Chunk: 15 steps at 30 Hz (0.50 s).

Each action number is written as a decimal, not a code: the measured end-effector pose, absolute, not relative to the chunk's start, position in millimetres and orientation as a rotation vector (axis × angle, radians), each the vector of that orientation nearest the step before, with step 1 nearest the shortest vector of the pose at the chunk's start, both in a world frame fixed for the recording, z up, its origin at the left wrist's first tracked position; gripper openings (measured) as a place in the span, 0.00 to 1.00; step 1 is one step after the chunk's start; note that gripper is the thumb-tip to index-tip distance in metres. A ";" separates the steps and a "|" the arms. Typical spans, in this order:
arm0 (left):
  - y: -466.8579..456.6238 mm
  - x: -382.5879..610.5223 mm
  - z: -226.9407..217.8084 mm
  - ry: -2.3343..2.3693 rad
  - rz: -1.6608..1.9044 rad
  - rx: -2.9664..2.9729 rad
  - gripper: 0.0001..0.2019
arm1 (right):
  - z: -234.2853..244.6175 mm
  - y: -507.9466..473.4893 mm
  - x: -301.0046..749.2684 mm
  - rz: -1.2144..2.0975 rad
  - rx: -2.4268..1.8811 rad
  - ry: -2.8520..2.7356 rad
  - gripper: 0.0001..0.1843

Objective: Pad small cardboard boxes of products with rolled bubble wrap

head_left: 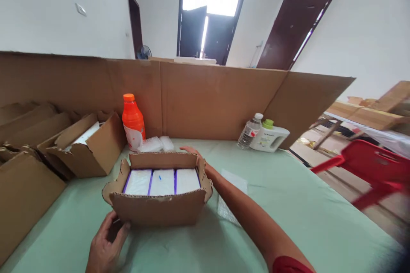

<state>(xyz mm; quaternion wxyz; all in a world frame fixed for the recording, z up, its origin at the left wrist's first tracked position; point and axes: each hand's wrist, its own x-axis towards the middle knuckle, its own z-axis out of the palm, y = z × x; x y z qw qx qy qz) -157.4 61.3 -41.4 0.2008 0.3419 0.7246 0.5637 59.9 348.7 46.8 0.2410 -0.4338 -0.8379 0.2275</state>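
An open cardboard box (156, 209) stands on the pale green table (288, 204) right before me. Three white packs with purple edges (162, 181) lie side by side inside it. My left hand (107, 243) presses against the box's near left corner, fingers curled on the cardboard. My right arm reaches round the right side of the box. My right hand (192, 152) lies behind the far flap, its fingers mostly hidden by the box.
An orange bottle (133, 122) and small clear bags (155, 143) stand behind the box. A clear water bottle (250, 131) and a white jug (269, 136) sit far right. More open boxes (85, 145) lie left, a cardboard wall (205, 98) behind, a red chair (371, 166) at right.
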 end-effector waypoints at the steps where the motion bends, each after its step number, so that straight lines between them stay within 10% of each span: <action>1: 60.9 -158.4 -41.4 2.015 1.569 0.931 0.26 | 49.1 340.0 79.1 0.681 -1.189 -2.264 0.15; 15: 57.5 -151.9 -32.9 1.949 1.545 0.911 0.29 | 17.9 165.8 119.8 1.143 -1.078 -1.799 0.31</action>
